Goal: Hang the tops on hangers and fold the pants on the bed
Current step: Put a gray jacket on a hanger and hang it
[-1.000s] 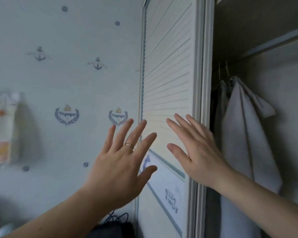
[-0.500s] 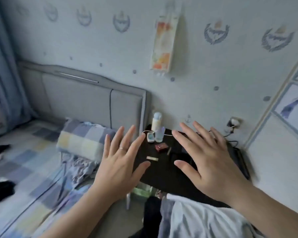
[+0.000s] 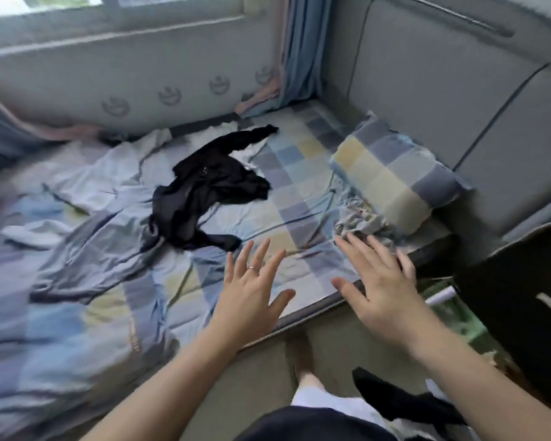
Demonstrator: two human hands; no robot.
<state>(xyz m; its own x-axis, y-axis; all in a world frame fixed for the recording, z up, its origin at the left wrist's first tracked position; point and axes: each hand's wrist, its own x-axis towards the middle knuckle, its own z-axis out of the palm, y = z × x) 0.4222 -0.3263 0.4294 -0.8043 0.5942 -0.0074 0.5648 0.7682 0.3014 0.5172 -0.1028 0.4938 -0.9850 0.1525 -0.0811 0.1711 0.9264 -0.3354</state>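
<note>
Both hands are empty. The left hand, a ring on 1 finger, and the right hand are flat with fingers spread wide, held over the near edge of the bed — whether they touch it I cannot tell.

Just beyond the left fingertips a black garment lies crumpled on the checked sheet; its shape does not say top or pants. Left of it a grey-blue cloth sprawls over the covers, perhaps another garment. A small crumpled cloth sits just beside the right fingertips, under a checked pillow.

The black heap looks tangled, so a grab at any 1 fold would likely lift it by a sleeve or leg and twist it further. The grey-blue cloth blends with the bedding — easy to miss, or to drag the sheet up with it. No hanger is in view.
</note>
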